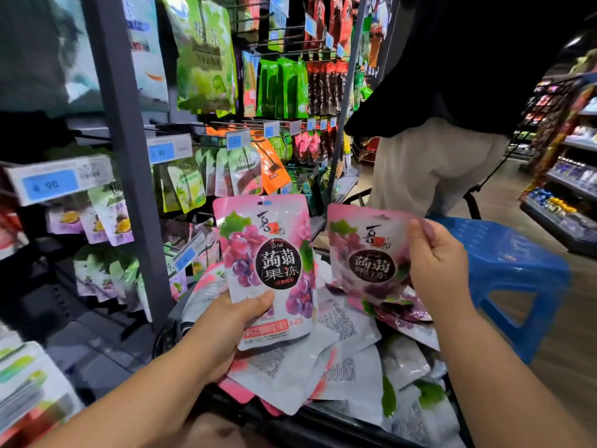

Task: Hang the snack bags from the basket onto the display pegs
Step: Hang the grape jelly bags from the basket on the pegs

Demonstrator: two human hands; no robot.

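Head view. Nearest us, two bare forearms reach over the basket, whose dark rim frames a loose pile of snack bags, most lying back-side up. Our left hand holds one pink grape-printed bag upright by its lower edge, thumb across the front and fingers behind: the grip is clamped on it. Our right hand pinches a second matching bag at its right edge, just above the pile; this grip too is clamped. Both bags are clear of the basket and not yet on any peg. Beyond them the display pegs carry green, orange and purple packets behind blue price tags. A blue stool stands to the right, with another person further down the aisle. We judge the step in hand to be picking up and facing bags for hanging. The next move calls for finding the matching peg, lining up the hole at each bag's top edge with the peg tip, and sliding it on.
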